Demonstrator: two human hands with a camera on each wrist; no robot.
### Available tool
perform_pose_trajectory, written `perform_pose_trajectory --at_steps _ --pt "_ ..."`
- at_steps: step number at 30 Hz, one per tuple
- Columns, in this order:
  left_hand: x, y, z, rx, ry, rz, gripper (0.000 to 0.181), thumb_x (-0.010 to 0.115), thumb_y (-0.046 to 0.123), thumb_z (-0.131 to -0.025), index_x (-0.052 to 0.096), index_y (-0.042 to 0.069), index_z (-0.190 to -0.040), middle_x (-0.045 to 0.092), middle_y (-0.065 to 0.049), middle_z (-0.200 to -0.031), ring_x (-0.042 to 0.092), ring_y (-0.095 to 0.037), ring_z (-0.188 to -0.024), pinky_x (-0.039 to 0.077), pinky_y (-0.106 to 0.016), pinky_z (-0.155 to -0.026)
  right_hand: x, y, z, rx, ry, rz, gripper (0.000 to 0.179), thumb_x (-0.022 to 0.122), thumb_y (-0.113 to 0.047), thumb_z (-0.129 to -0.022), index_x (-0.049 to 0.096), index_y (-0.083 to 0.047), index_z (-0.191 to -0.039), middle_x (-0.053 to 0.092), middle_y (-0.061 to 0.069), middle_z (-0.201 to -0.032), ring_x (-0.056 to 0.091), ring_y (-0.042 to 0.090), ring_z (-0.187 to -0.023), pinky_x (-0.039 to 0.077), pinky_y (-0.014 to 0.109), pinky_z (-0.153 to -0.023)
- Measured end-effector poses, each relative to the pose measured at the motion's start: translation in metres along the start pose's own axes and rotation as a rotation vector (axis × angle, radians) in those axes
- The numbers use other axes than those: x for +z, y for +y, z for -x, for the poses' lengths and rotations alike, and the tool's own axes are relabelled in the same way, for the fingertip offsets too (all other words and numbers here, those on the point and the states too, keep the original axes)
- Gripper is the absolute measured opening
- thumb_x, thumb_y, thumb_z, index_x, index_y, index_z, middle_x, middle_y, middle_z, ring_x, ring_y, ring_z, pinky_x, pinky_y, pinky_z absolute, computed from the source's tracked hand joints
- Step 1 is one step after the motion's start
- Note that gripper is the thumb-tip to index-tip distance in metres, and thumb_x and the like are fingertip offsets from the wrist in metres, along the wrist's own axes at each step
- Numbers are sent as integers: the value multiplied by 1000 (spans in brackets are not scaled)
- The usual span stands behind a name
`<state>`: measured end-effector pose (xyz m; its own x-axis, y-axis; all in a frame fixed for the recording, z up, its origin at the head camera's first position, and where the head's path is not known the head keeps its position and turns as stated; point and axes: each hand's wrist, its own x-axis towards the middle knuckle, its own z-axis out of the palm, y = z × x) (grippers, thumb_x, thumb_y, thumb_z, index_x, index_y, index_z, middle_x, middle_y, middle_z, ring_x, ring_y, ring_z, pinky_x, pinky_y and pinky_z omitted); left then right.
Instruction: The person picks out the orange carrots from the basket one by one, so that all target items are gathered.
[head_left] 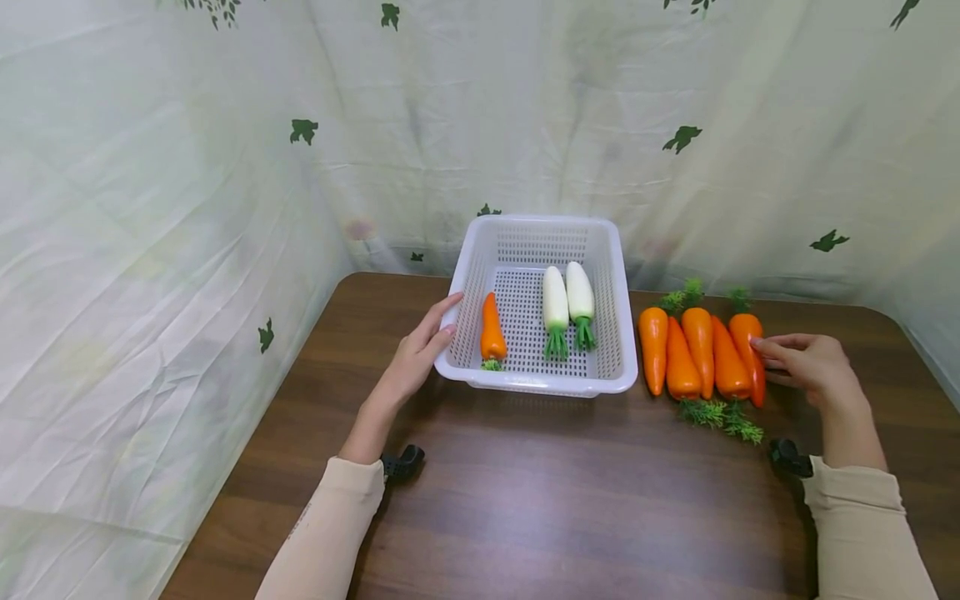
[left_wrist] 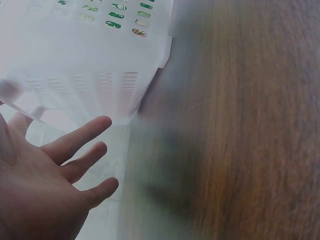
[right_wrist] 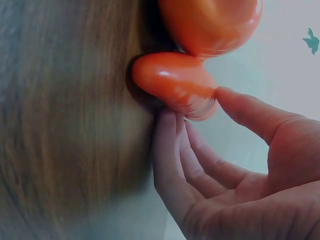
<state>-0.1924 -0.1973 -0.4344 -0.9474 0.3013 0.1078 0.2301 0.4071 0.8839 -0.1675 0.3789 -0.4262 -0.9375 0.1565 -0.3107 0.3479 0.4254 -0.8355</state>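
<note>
A white plastic basket (head_left: 536, 383) with slotted walls stands on the table. Lying in it are one orange carrot (head_left: 492, 329) on the left and two white radishes (head_left: 555, 300) with green tops. My left hand (head_left: 420, 350) touches the basket's left rim, and in the left wrist view its fingers (left_wrist: 82, 137) are spread and fairly straight beside the wall. On the right, my right hand (head_left: 813, 362) pinches the rightmost carrot (head_left: 746, 333) of a row, thumb on one side and fingers on the other. This carrot (right_wrist: 172, 80) lies against its neighbour in the right wrist view.
Several more orange carrots (head_left: 697, 342) lie side by side right of the basket, their green leafy tops (head_left: 723, 417) pointing either way. The brown wooden table (head_left: 585, 500) ends at a pale leaf-print curtain (head_left: 525, 108) behind and to the left.
</note>
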Motion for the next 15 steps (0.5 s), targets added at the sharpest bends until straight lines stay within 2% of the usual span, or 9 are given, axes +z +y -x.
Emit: perform_pose_trajectory --at_steps 6,10,13,15 --pt "0 1 0 7 0 2 54 48 35 -112 34 41 -163 38 -3 -168 60 -37 -126 55 -57 -104 0 0 1 7 -1 -24 75 60 -38 -107 37 22 -146 63 -21 -81 68 -7 -73 63 25 -71" --pt "0 1 0 1 -1 5 53 48 36 -112 34 44 -163 39 -1 -168 60 -36 -127 54 -57 -105 -3 0 1 3 5 -46 76 60 -37 -107 36 23 -146 65 -23 -79 69 -7 -73 63 23 -71" --pt "0 1 0 0 1 10 52 48 37 -112 34 45 -162 39 -1 -167 60 -36 -126 55 -56 -104 -6 -4 4 -15 39 -65 71 61 -36 -106 41 20 -143 64 -27 -79 68 -8 -73 62 20 -70" --pt "1 2 -1 8 -1 11 53 48 36 -112 34 43 -163 40 -2 -167 61 -37 -124 56 -56 -102 -9 -9 7 -27 74 -78 61 64 -38 -104 51 11 -138 62 -30 -80 67 -9 -73 60 17 -69"
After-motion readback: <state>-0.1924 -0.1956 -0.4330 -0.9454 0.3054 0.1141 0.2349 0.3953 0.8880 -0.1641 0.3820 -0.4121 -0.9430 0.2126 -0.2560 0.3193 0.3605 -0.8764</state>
